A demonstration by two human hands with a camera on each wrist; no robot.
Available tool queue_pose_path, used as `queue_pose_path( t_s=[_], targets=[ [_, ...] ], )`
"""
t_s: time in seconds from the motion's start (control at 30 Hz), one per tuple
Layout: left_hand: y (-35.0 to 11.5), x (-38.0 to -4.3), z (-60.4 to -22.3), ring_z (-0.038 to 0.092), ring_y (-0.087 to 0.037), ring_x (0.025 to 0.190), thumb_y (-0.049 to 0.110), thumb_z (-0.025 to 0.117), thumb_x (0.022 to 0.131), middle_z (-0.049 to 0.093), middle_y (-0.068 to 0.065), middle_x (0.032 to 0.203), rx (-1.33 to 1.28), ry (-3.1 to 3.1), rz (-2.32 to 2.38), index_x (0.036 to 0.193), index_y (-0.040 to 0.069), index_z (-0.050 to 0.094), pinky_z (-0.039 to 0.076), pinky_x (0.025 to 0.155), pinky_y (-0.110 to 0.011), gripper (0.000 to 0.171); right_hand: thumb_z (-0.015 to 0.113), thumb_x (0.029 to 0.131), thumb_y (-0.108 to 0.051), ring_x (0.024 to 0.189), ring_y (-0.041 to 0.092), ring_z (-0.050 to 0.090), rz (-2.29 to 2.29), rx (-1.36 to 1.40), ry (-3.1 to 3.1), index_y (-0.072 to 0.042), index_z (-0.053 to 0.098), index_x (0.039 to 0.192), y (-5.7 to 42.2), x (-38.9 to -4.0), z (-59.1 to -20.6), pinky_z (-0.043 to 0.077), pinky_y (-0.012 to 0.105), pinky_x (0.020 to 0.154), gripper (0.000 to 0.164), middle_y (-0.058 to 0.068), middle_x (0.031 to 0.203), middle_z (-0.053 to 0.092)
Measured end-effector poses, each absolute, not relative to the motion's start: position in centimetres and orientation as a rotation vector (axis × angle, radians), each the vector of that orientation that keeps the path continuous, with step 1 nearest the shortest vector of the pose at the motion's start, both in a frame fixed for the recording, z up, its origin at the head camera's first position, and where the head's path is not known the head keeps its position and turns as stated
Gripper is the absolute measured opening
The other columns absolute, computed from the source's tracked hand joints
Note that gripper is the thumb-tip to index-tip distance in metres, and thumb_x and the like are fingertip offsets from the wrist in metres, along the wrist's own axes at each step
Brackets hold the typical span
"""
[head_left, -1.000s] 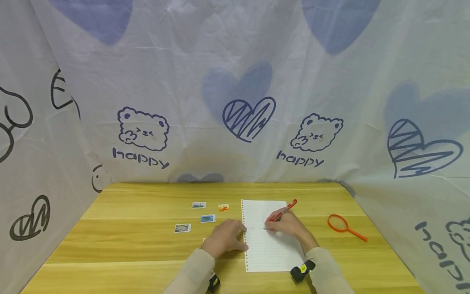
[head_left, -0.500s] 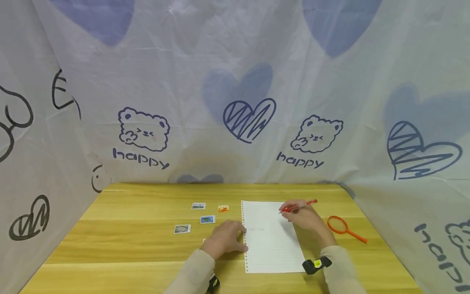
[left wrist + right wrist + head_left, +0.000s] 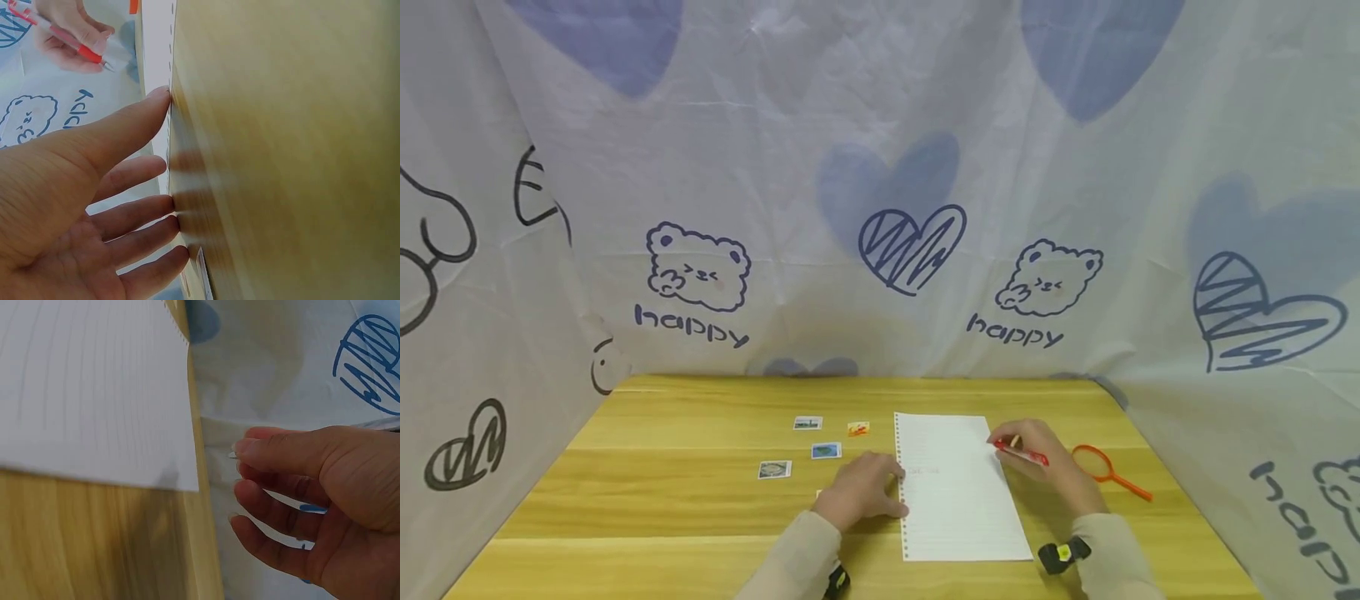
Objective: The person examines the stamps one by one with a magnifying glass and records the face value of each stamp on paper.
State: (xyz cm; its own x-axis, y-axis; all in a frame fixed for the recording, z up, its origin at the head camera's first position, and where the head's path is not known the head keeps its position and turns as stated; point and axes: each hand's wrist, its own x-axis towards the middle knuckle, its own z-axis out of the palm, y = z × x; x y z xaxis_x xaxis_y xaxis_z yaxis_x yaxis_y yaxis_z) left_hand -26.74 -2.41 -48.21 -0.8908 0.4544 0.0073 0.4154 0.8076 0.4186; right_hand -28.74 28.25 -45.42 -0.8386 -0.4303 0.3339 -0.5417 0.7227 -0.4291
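Observation:
A lined sheet of paper [image 3: 955, 508] with punched holes down its left edge lies on the table, faint handwriting near its left middle. My left hand [image 3: 861, 490] rests at that edge, fingers spread and fairly straight, fingertips touching the paper's margin in the left wrist view. Over the paper's right edge, my right hand [image 3: 1037, 454] pinches a red pen [image 3: 1021, 452] between thumb and fingers, raised off the sheet. In the right wrist view only the pen's tip [image 3: 232, 455] shows past the thumb. The left wrist view shows the pen [image 3: 62, 36] with its red grip and clip.
Several stamps lie left of the paper: a grey-green one [image 3: 808, 423], a yellow-red one [image 3: 858, 429], a blue one [image 3: 826, 451] and a greyish one [image 3: 774, 470]. An orange magnifying glass [image 3: 1120, 479] lies at the right. A printed cloth [image 3: 850, 333] hangs behind the wooden table [image 3: 662, 500].
My right hand has lifted the pen off the writing and moved right, to the paper's right edge; the pen has swung round to point up-left. My left hand has stayed in place.

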Motion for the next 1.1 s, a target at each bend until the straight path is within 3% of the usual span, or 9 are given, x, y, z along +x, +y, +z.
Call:
queue_pose_path(
  t_s=[0.2, 0.4, 0.53, 0.8, 1.0, 1.1],
  targets=[
    [-2.4, -26.6, -48.1, 0.066, -0.027, 0.114, 0.032, 0.092, 0.076, 0.073, -0.005, 0.125, 0.703, 2.898, 0.64, 0.118, 0.012, 0.076, 0.056, 0.099, -0.045, 0.05, 0.08, 0.082, 0.0, 0.073, 0.013, 0.068, 0.778, 0.739, -2.721, 0.003, 0.078, 0.098, 30.2, -28.7, -46.0, 0.058, 0.025, 0.064, 0.017, 0.013, 0.087, 0.078],
    [-2.4, -26.5, -48.0, 0.067, -0.028, 0.115, 0.032, 0.092, 0.075, 0.073, -0.005, 0.125, 0.72, 2.907, 0.635, 0.118, 0.011, 0.076, 0.057, 0.098, -0.045, 0.05, 0.077, 0.085, 0.002, 0.07, 0.004, 0.061, 0.79, 0.575, -2.802, -0.003, 0.081, 0.1, 31.7, -28.5, -46.6, 0.054, 0.021, 0.063, 0.017, 0.008, 0.086, 0.078],
    [-2.5, -26.5, -48.0, 0.067, -0.027, 0.115, 0.032, 0.092, 0.077, 0.073, -0.005, 0.125, 0.722, 2.893, 0.641, 0.119, 0.011, 0.076, 0.057, 0.097, -0.045, 0.05, 0.074, 0.085, 0.004, 0.073, 0.008, 0.061, 0.776, 0.517, -2.85, -0.005, 0.081, 0.101, 32.2, -28.2, -46.6, 0.054, 0.022, 0.064, 0.02, 0.008, 0.09, 0.078],
    [-2.4, -26.5, -48.0, 0.067, -0.028, 0.116, 0.032, 0.091, 0.077, 0.073, -0.005, 0.126, 0.716, 2.9, 0.624, 0.119, 0.011, 0.075, 0.057, 0.099, -0.045, 0.05, 0.066, 0.078, 0.011, 0.077, 0.015, 0.064, 0.751, 0.472, -2.893, -0.006, 0.081, 0.1, 32.9, -28.1, -46.8, 0.054, 0.025, 0.066, 0.031, 0.01, 0.093, 0.078],
    [-2.4, -26.5, -48.0, 0.067, -0.028, 0.115, 0.032, 0.091, 0.077, 0.073, -0.005, 0.125, 0.72, 2.905, 0.622, 0.119, 0.011, 0.075, 0.057, 0.098, -0.045, 0.05, 0.067, 0.073, 0.011, 0.086, 0.018, 0.069, 0.718, 0.44, -2.895, -0.007, 0.082, 0.097, 33.8, -28.6, -47.8, 0.058, 0.031, 0.075, 0.033, 0.008, 0.097, 0.079],
    [-2.4, -26.5, -48.0, 0.067, -0.028, 0.115, 0.032, 0.091, 0.077, 0.073, -0.005, 0.125, 0.72, 2.903, 0.623, 0.119, 0.011, 0.075, 0.057, 0.098, -0.045, 0.05, 0.068, 0.072, 0.011, 0.084, 0.016, 0.067, 0.691, 0.447, -2.915, -0.006, 0.082, 0.096, 34.1, -28.6, -47.8, 0.056, 0.029, 0.073, 0.032, 0.008, 0.095, 0.079]
  ],
)
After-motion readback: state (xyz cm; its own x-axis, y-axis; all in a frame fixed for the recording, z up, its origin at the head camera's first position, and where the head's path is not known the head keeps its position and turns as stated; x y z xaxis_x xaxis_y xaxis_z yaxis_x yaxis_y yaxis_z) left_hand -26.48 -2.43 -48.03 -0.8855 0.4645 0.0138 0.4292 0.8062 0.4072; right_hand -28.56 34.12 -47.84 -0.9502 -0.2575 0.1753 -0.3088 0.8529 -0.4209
